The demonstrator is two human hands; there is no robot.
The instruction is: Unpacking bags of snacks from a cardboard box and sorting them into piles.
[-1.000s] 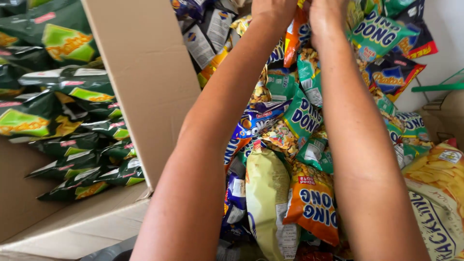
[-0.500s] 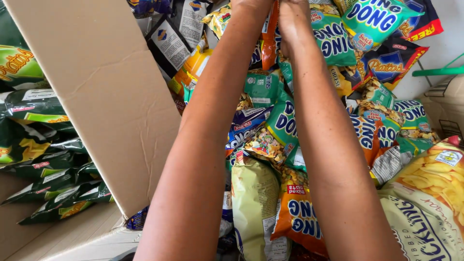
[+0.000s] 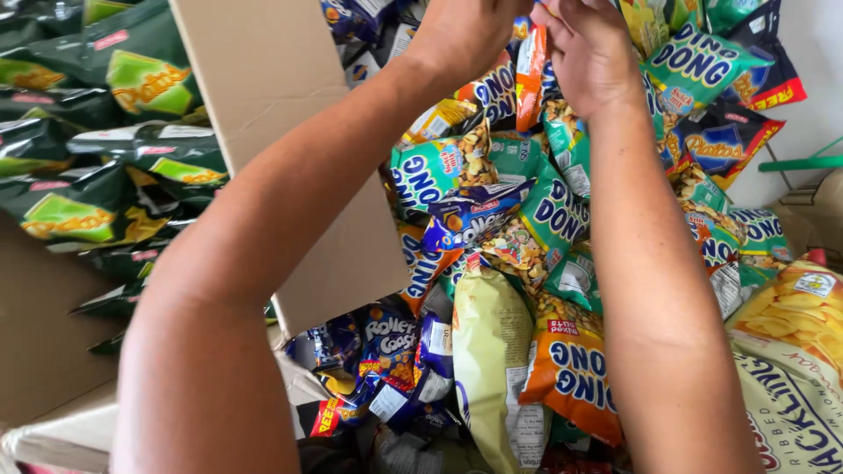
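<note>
A small shop's stock corner or storeroom. Strips of glossy green, blue and orange foil snack packets [image 3: 527, 219] hang massed together, many of one kind repeated. A large open brown cardboard carton [image 3: 263, 79] holds rows of identical dark green crisp bags [image 3: 97, 202]. Bigger yellow crisp bags [image 3: 790, 351] crowd the right edge.

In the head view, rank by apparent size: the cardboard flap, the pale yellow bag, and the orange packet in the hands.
1. Cardboard flap, largest.
2. Pale yellow bag; it lies nearer the camera, which may flatter it.
3. Orange packet, smallest; partly hidden by the left hand and right hand.
</note>
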